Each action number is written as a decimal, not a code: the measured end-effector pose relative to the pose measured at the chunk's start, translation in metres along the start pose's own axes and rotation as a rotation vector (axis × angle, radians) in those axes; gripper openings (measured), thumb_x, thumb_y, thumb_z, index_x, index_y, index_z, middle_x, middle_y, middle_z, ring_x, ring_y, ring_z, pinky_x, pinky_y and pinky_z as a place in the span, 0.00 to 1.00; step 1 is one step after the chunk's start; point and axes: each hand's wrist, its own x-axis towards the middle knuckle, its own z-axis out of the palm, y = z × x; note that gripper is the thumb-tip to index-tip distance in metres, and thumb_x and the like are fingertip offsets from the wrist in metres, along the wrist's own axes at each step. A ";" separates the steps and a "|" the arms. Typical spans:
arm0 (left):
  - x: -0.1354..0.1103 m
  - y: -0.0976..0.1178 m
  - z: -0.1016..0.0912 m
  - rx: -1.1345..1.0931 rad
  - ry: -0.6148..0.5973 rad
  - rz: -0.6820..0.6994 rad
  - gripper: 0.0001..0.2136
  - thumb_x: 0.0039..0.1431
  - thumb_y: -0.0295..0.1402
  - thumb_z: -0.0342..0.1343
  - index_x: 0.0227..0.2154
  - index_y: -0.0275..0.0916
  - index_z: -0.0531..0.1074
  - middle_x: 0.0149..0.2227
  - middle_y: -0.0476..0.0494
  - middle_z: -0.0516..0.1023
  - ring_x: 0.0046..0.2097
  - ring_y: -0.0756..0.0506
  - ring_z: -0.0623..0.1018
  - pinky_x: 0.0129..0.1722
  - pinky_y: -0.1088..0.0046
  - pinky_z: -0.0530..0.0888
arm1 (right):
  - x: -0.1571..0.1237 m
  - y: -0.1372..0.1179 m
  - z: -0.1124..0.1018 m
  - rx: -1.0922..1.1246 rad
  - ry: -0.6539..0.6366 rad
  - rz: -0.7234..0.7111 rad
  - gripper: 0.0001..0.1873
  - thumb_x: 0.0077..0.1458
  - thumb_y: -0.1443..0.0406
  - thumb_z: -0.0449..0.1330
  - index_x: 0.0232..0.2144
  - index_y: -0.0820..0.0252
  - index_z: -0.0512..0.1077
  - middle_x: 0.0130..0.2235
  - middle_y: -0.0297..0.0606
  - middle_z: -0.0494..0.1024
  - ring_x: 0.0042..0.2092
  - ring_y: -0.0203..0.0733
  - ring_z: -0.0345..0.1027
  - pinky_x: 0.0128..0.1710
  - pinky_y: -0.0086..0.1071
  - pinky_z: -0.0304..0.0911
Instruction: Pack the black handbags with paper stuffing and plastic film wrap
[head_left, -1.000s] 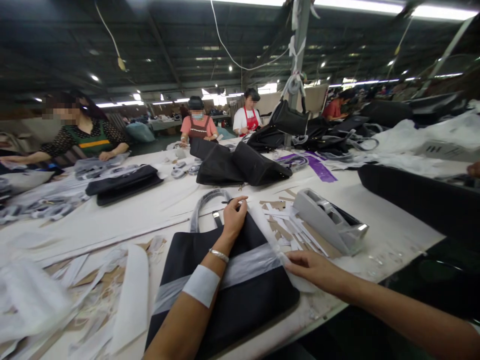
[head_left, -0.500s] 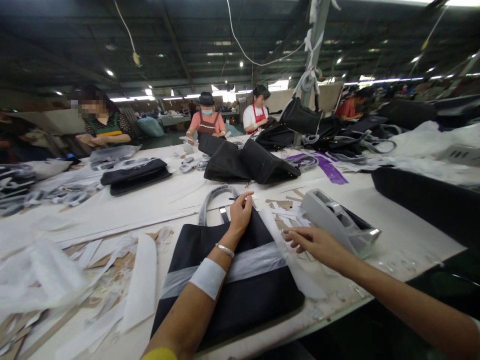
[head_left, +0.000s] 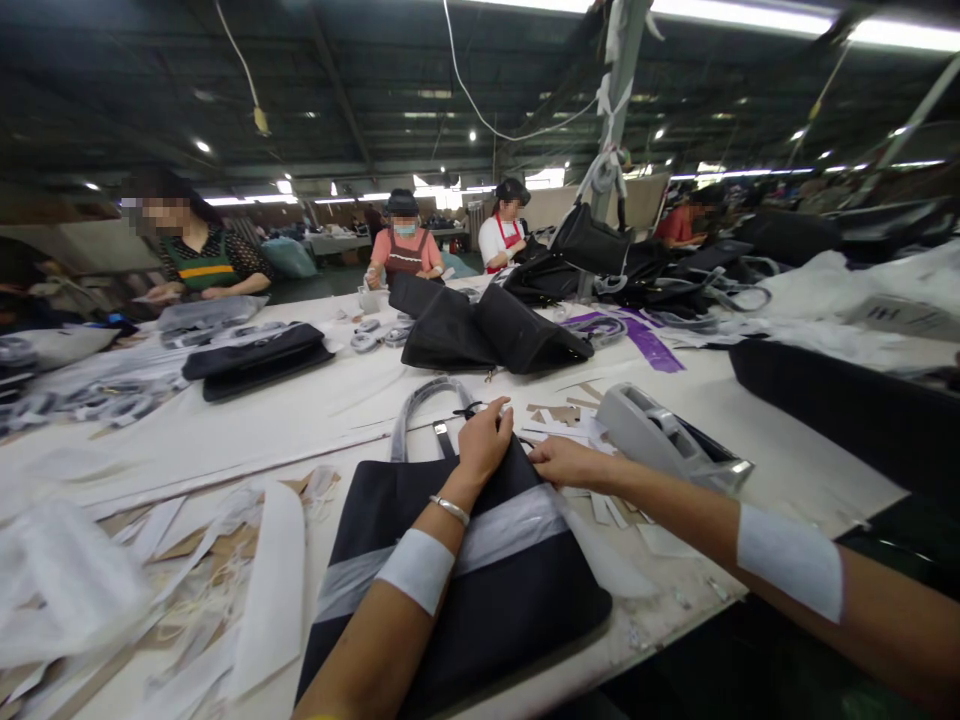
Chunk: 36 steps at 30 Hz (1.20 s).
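A black handbag (head_left: 517,590) lies flat on the table with a band of clear plastic film across its front. Its film-wrapped grey handle (head_left: 409,405) loops up at the far side, next to a small strap with a metal piece (head_left: 442,432). Bent fingers of my left hand (head_left: 484,442) close over the bag's top edge, near a dark tie; the bag's fabric under them is mostly hidden. At the upper right edge, my right hand (head_left: 564,462) is closed in a pinch by a thin dark piece, its fingertips partly hidden.
A grey tape dispenser (head_left: 652,425) stands right of the bag. White and brown paper scraps (head_left: 262,590) lie at left. Black bags (head_left: 487,325) and a folded bag (head_left: 259,360) lie farther back. Several people work across the table; a post (head_left: 611,130) rises behind.
My right hand has moved left from beside the tape dispenser to the bag's upper right edge, and its fingers have closed. My left hand stays at the bag's top. The view has shifted slightly.
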 end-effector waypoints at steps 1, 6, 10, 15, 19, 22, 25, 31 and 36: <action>0.000 -0.003 0.001 0.047 -0.028 0.031 0.15 0.65 0.37 0.51 0.50 0.40 0.74 0.37 0.42 0.79 0.42 0.43 0.76 0.43 0.69 0.70 | -0.006 0.000 -0.001 -0.011 0.028 -0.012 0.13 0.51 0.63 0.56 0.31 0.63 0.79 0.28 0.37 0.79 0.33 0.43 0.72 0.35 0.32 0.65; -0.004 -0.001 -0.005 0.024 -0.072 0.239 0.14 0.67 0.35 0.49 0.49 0.41 0.75 0.48 0.40 0.78 0.52 0.42 0.74 0.53 0.64 0.69 | -0.071 0.012 -0.005 -0.205 0.379 -0.182 0.19 0.59 0.59 0.54 0.49 0.55 0.76 0.48 0.41 0.80 0.49 0.49 0.71 0.50 0.37 0.62; -0.010 0.029 -0.016 -0.079 -0.241 0.376 0.14 0.68 0.37 0.46 0.46 0.42 0.77 0.45 0.42 0.80 0.48 0.44 0.77 0.50 0.68 0.70 | -0.125 0.033 0.006 -0.164 0.311 -0.082 0.16 0.58 0.55 0.58 0.42 0.54 0.79 0.41 0.39 0.82 0.39 0.46 0.73 0.39 0.34 0.63; -0.020 0.067 -0.026 0.127 -0.692 0.585 0.16 0.68 0.42 0.46 0.43 0.44 0.78 0.34 0.42 0.82 0.38 0.44 0.79 0.40 0.70 0.72 | -0.145 0.045 0.025 -0.002 0.223 -0.027 0.15 0.51 0.60 0.64 0.41 0.55 0.79 0.37 0.37 0.82 0.35 0.44 0.73 0.35 0.31 0.61; -0.027 0.075 -0.033 0.224 -0.702 0.689 0.18 0.67 0.44 0.46 0.49 0.40 0.73 0.38 0.40 0.81 0.40 0.42 0.79 0.42 0.67 0.71 | -0.145 0.048 0.034 -0.008 0.266 -0.036 0.11 0.53 0.62 0.62 0.39 0.55 0.78 0.32 0.37 0.81 0.33 0.43 0.72 0.33 0.31 0.60; -0.035 0.069 -0.035 0.224 -0.651 0.749 0.17 0.67 0.42 0.45 0.48 0.37 0.73 0.37 0.39 0.80 0.39 0.42 0.78 0.41 0.66 0.71 | -0.143 0.052 0.044 -0.023 0.351 -0.104 0.10 0.53 0.65 0.61 0.39 0.56 0.78 0.34 0.38 0.81 0.36 0.45 0.73 0.37 0.33 0.61; -0.044 0.060 -0.036 0.155 -0.520 0.772 0.15 0.66 0.37 0.45 0.43 0.36 0.74 0.32 0.41 0.80 0.32 0.45 0.75 0.36 0.67 0.70 | -0.138 0.052 0.058 0.083 0.445 -0.247 0.11 0.52 0.70 0.59 0.38 0.57 0.77 0.40 0.39 0.80 0.43 0.46 0.72 0.45 0.35 0.63; -0.050 0.051 -0.043 0.022 -0.255 0.758 0.14 0.65 0.34 0.44 0.44 0.38 0.73 0.27 0.43 0.78 0.28 0.46 0.73 0.33 0.67 0.68 | -0.115 0.044 0.089 0.591 0.607 -0.299 0.12 0.51 0.72 0.57 0.35 0.56 0.77 0.45 0.39 0.76 0.47 0.42 0.72 0.49 0.34 0.68; -0.052 0.051 -0.042 0.070 -0.288 0.829 0.13 0.64 0.32 0.46 0.44 0.37 0.73 0.27 0.42 0.78 0.29 0.45 0.74 0.32 0.67 0.68 | -0.110 0.050 0.101 0.403 0.589 -0.306 0.18 0.53 0.75 0.51 0.40 0.57 0.76 0.45 0.41 0.77 0.47 0.43 0.72 0.51 0.37 0.68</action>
